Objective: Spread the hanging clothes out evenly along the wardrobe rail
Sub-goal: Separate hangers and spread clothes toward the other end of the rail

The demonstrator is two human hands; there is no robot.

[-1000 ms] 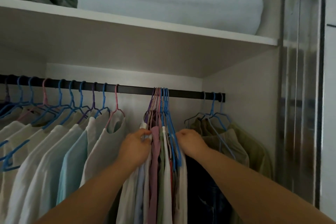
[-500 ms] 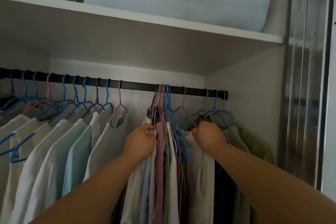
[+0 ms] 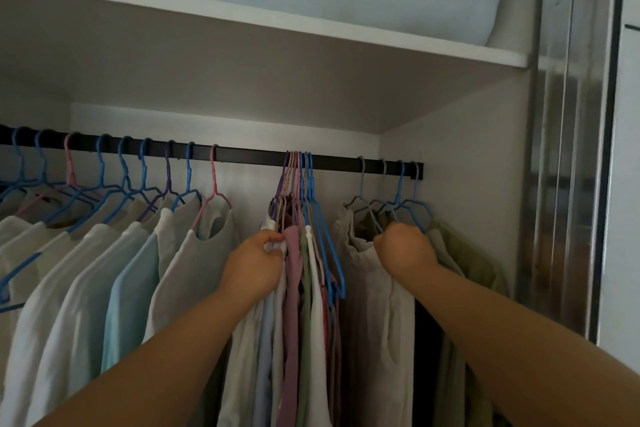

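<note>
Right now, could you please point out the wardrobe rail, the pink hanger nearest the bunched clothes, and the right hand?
wardrobe rail [image 3: 252, 153]: head view, bare stretch of the bar.
pink hanger [image 3: 214, 173]: head view, its neck below the hook.
right hand [image 3: 405, 248]: head view, back of the hand.

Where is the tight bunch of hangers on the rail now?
In the head view, the bunch hangs right of the rail's middle, above the left hand.

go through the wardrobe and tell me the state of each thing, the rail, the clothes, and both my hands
rail: bare stretches either side of the middle bunch
middle bunch: packed tight, hooks touching
left clothes: spaced apart
right clothes: close together at the rail's end
left hand: pinching white fabric at the bunch's edge
right hand: fist gripping a beige garment
</note>
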